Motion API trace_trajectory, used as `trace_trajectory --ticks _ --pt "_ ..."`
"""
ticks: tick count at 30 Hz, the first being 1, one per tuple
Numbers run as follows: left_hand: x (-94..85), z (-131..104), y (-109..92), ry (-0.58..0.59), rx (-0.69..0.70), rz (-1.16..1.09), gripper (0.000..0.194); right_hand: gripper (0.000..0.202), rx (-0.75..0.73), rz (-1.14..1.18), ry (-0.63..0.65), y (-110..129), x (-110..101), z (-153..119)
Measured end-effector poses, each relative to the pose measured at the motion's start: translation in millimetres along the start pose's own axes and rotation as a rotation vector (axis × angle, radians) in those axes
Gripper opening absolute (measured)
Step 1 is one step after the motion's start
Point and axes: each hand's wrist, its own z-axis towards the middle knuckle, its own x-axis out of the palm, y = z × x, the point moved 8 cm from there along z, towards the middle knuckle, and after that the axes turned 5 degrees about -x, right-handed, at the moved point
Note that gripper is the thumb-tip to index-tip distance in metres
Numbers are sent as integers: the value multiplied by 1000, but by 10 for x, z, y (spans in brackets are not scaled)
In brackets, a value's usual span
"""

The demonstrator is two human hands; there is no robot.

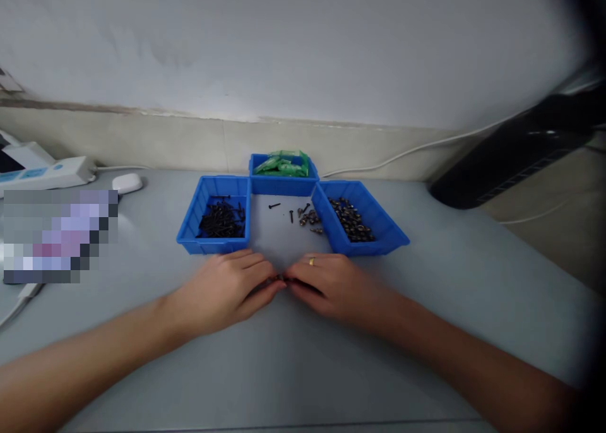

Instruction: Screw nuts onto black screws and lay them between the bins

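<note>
My left hand [231, 284] and my right hand [326, 284] rest on the grey table [293, 370], fingertips meeting over a small dark part [280, 279] pinched between them. Which hand carries it I cannot tell exactly; both touch it. A ring sits on a finger of my right hand. Just beyond the hands lie loose screws and small metal pieces [307, 217] on the table. A blue tray [199, 215] with black screws stands at the left, another blue tray [379, 221] with dark metal parts at the right.
A third blue tray [265, 182] with green packets stands behind, near the wall. A white device [45, 171] and a white mouse [127, 182] lie at the far left. A black object [516, 149] and white cable [407, 152] sit at the right.
</note>
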Motion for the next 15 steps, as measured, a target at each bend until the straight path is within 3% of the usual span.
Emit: trace_trajectory --ticks 9,15 --pt "-82 -39 -8 -95 0 -85 16 15 39 164 12 -19 31 17" --pt "-97 -27 -23 -103 13 -92 15 18 -15 140 -27 19 36 24"
